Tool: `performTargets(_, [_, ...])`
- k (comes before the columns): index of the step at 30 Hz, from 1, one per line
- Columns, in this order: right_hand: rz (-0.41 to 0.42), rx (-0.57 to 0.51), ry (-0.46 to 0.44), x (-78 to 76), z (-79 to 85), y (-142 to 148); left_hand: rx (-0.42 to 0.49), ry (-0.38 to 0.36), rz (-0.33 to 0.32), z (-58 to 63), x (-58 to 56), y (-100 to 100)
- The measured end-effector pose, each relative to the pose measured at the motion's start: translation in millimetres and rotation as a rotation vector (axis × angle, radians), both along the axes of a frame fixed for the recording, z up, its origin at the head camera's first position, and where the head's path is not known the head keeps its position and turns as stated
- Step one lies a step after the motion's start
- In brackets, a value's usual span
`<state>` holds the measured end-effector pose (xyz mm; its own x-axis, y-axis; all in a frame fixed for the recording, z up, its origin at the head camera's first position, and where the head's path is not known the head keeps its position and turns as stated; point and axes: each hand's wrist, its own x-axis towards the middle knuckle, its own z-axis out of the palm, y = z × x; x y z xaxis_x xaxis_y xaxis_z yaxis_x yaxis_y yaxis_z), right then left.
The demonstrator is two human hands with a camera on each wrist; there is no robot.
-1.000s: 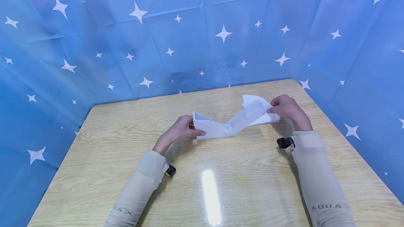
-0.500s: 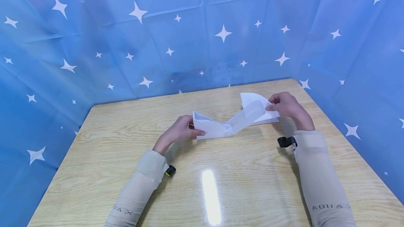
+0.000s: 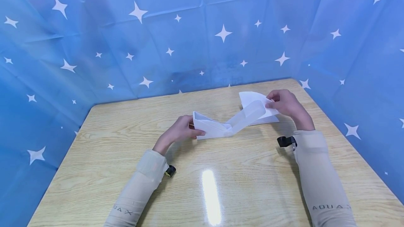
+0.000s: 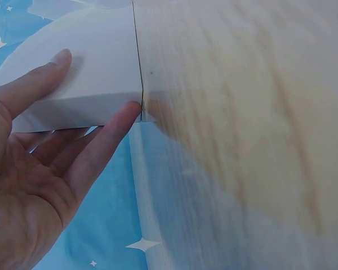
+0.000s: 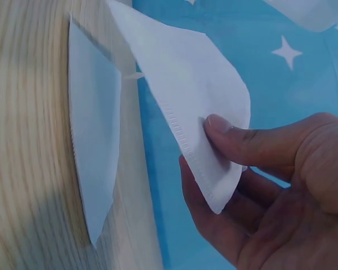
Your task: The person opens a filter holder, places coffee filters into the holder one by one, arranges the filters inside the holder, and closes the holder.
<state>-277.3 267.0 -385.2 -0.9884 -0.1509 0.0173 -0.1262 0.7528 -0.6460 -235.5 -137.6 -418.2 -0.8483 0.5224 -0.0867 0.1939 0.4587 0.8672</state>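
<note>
My left hand (image 3: 181, 129) grips the left end of a white box (image 3: 209, 129), thumb on one face and fingers beneath, as the left wrist view shows. A translucent rounded flap (image 3: 244, 119) slants up from the box's right end. At the right, my right hand (image 3: 288, 106) pinches a white paper coffee filter (image 5: 186, 84) between thumb and fingers. It is cone-shaped with a crimped edge, raised and tilted. Below it, more filter paper (image 5: 96, 124) lies on the table. The flap overlaps the held filter in the head view.
The wood-grain table (image 3: 126, 192) carries a bright light reflection near the front middle. A blue curtain with white stars (image 3: 176, 38) stands behind the table and along both sides. A black wrist camera (image 3: 285, 142) hangs at the right sleeve, another (image 3: 170, 171) at the left.
My right hand has risen slightly, lifting the pinched coffee filter up and a little left, away from the paper beneath it. The left hand and the box have not moved.
</note>
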Motion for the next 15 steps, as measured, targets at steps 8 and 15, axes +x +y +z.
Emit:
performTargets(8, [-0.013, -0.095, -0.049, 2.1, 2.7, -3.8, -0.004, -0.007, 0.004, 0.5, 0.3, 0.8])
performTargets(15, [-0.047, -0.079, -0.002, 2.6, 5.3, -6.0, -0.002, -0.007, -0.001, 0.2, 0.4, -0.4])
